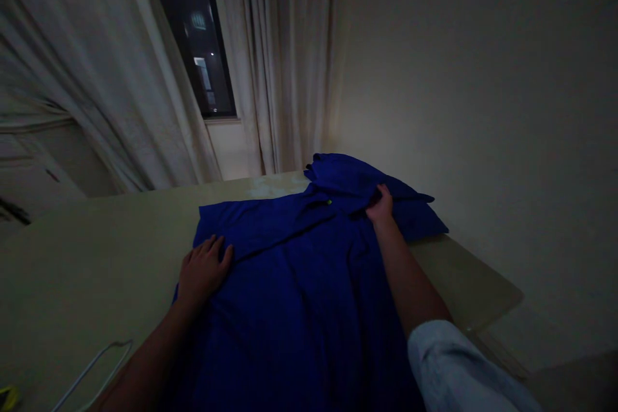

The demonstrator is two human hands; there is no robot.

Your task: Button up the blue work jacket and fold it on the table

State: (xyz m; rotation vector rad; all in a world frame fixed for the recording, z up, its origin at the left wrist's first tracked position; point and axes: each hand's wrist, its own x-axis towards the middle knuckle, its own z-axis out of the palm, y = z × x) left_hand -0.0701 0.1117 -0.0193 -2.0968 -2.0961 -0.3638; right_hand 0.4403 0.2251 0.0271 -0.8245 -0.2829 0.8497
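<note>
The left hand [203, 267] lies flat and released on the shirt [299, 296]; the right hand [380, 206] pinches its collar. A hard pull could wrinkle the cloth under the left hand.

Shirt [299, 283]: deep blue, plain. Table [87, 270]: pale cream. Curtains [270, 51]: off-white. Sleeve [454, 367], near right: light grey-blue.

I cannot see the lower part of the blue shirt [299, 296]; the bottom edge cuts it. Left of the shirt, a white hanger [91, 367] is also cut off.
</note>
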